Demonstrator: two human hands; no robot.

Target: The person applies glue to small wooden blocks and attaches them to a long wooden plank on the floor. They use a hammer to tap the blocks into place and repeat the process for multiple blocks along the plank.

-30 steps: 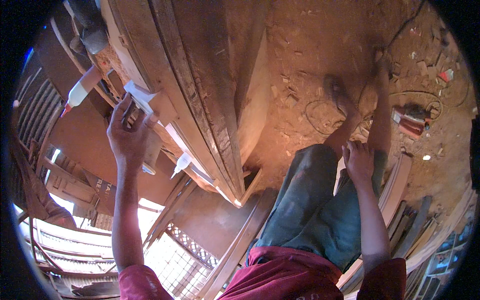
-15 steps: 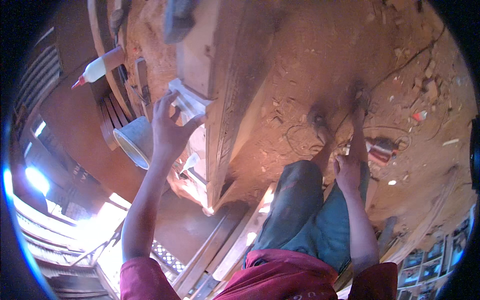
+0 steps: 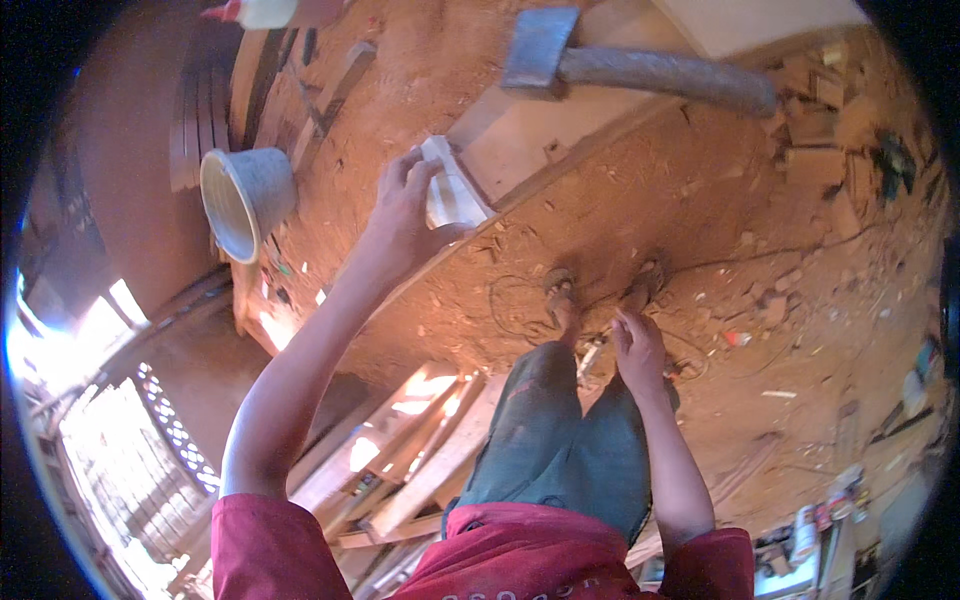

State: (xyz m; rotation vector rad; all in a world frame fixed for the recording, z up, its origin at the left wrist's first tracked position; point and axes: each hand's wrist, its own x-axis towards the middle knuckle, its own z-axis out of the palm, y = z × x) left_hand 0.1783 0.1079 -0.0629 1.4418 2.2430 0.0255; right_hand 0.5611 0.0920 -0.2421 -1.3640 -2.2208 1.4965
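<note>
My left hand point(image 3: 405, 215) reaches forward with the thumb on the near side and the fingers on the far side of a short pale wood piece point(image 3: 452, 190). This piece has a stepped, moulded edge and lies against the end of a wide wooden board point(image 3: 520, 150). Farther along that board rests a tool with a grey metal head and a wooden handle point(image 3: 665, 75), either a hammer or a hatchet. My right hand point(image 3: 640, 352) hangs low over my right leg, its fingers curled with the tips close together. Whatever may be between them is too small to make out.
A pale bucket point(image 3: 245, 200) lies tipped to the left. At the top edge, a bottle with a red nozzle point(image 3: 265, 12) is partly cut off. Wood scraps point(image 3: 820, 130) and a cable point(image 3: 780, 258) lie on the reddish ground. Long planks point(image 3: 440, 470) are stacked near my legs.
The view has swung, so the metal-headed tool now shows fully and the bottle sits at the top edge. My left hand stays on the pale wood piece. The right hand's fingers look less tightly closed.
</note>
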